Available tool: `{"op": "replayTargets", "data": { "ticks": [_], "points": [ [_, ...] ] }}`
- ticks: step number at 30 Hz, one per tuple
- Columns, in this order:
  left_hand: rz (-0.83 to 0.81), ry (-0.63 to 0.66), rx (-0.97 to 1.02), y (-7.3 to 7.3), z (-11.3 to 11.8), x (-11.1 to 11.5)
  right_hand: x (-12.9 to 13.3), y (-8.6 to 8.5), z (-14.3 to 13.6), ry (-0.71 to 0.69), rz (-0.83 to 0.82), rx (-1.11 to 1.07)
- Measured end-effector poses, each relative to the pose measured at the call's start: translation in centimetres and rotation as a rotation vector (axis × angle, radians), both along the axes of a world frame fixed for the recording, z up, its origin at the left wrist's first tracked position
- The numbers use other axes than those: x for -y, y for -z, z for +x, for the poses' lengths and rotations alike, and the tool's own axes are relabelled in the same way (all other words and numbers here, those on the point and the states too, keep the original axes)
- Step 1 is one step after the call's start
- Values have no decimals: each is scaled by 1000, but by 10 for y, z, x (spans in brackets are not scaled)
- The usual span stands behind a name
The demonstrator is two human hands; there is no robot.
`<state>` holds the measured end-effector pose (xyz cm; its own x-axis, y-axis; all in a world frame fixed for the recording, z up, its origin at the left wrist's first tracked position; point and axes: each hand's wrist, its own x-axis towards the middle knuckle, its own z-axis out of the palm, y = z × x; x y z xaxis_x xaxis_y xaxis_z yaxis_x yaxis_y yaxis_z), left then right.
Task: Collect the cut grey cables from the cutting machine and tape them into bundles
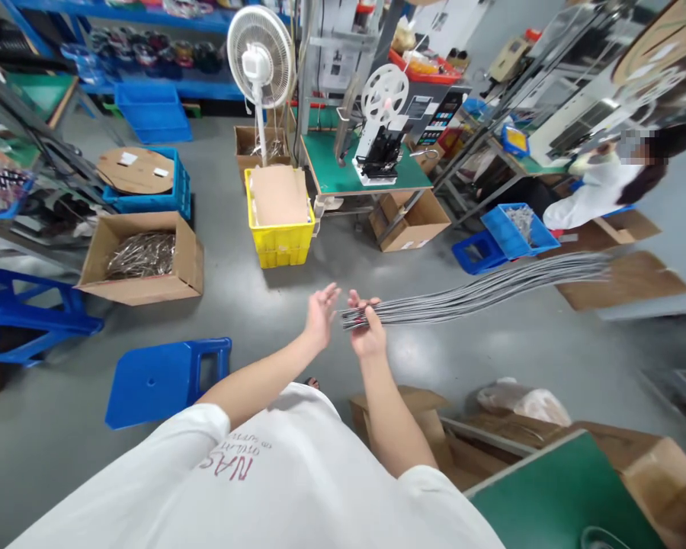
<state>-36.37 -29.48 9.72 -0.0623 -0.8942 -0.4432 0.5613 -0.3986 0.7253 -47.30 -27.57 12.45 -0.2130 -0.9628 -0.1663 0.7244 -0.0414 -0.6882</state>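
A long bundle of grey cables [469,296] stretches out to the right from my right hand [369,332]. My right hand is wrapped round the bundle near its left end, with the thumb across the top. Some red shows among the cables by the palm. Just left of the cable ends is my left hand [320,316], its fingers apart and nothing in it. A small gap separates that hand from the cable tips. The far end of the bundle hangs out over the floor, in front of a flat piece of cardboard.
A yellow crate [283,245] and a white fan [259,65] stand ahead. To the left are a blue stool [152,381] and a cardboard box [142,288] of wires. Another person [597,187] sits at the right. A green table [572,488] is near at right.
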Motion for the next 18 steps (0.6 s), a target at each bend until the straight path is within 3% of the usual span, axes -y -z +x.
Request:
{"op": "replayTargets", "data": {
  "ticks": [2,4,7,9,12,18],
  "points": [
    [-74,24,-29,-18,-30,4,-5,-2,6,25,-4,54],
    [-175,89,-42,-32,-47,4,-4,-2,-1,152,-37,105],
    [-330,192,-6,-36,-46,4,1,9,-24,300,-6,175],
    [-315,182,64,-27,-33,3,3,25,-35,346,76,249],
    [-174,112,181,-1,2,-8,3,57,-39,319,191,402],
    [30,18,382,45,89,-59,-8,109,-46,219,407,753]
  ]
}}
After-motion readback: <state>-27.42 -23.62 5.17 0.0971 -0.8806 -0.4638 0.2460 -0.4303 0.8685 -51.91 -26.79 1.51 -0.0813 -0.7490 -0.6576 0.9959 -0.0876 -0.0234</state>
